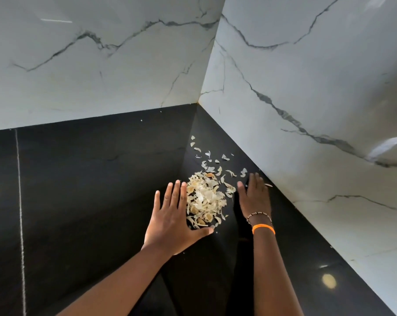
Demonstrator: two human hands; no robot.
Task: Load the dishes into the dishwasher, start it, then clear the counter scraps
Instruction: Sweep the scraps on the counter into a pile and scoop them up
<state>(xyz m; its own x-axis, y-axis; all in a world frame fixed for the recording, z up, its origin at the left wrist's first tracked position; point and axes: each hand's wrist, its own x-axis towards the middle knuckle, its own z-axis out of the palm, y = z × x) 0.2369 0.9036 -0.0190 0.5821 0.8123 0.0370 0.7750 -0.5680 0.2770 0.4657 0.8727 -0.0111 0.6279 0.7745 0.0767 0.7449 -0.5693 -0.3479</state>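
A heap of pale, papery peel scraps [204, 199] lies on the glossy black counter [90, 190] near its inner corner. More loose flakes [207, 156] trail from the heap toward the corner. My left hand [172, 215] lies flat with straight fingers, its edge and thumb against the left and near side of the heap. My right hand [254, 195] is flat too, fingers straight, just right of the heap and close to the wall. Neither hand holds anything. No dishes and no dishwasher are in view.
White marble-patterned walls [307, 87] meet at the corner behind the scraps and bound the counter at the back and right. A pale seam [19, 201] runs across the counter at the left. My right wrist wears an orange band and a beaded bracelet.
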